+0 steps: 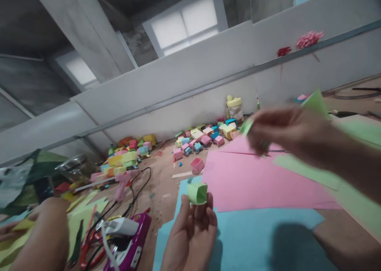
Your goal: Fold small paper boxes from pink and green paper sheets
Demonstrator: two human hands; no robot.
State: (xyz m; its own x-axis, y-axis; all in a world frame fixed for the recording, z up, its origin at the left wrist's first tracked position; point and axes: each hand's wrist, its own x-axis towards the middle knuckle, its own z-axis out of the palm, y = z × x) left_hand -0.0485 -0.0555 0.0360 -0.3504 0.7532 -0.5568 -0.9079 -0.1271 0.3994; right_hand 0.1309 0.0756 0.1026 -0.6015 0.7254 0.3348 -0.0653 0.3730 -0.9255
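A small light-green folded paper box, its open side turned to the right, is pinched between the thumb and fingers of my left hand. My right hand, smeared by motion, is raised over the pink paper sheet. At its fingertips is a small piece of green paper. A pointed green paper shows behind that hand; whether it touches the hand I cannot tell. Blue paper lies under and beside my left hand.
Another person's arm reaches in at left. Nearby are a purple power strip, a pink glue gun with its cord, and red-handled scissors. Small paper boxes are heaped by the wall, near a yellow-lidded jar.
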